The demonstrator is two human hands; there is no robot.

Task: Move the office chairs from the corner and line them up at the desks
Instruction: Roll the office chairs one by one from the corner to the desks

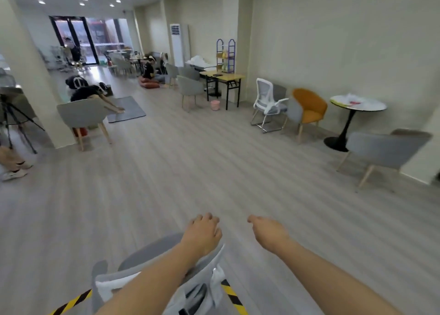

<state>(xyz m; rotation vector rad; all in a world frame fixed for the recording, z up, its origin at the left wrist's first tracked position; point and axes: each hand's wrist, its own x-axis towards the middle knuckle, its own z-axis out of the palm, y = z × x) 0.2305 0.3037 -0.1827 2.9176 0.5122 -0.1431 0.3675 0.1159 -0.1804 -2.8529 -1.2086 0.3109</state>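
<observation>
A white-framed office chair with a grey seat (pixel 152 252) stands right below me at the bottom middle, partly hidden by my left forearm. My left hand (pixel 202 230) hovers above its far edge with loosely curled fingers and holds nothing. My right hand (pixel 267 231) hangs to the right of the chair over bare floor, relaxed and free. A second white mesh office chair (pixel 267 103) stands against the right wall. A yellow-topped desk (pixel 234 76) with black legs stands further back along that wall.
An orange armchair (pixel 310 111), a round white table (pixel 359 106) and a grey armchair (pixel 383 152) line the right wall. Another grey armchair (pixel 82 116) stands by the left pillar (pixel 28 81), with people on the floor beyond. Yellow-black tape (pixel 232 295) marks the floor.
</observation>
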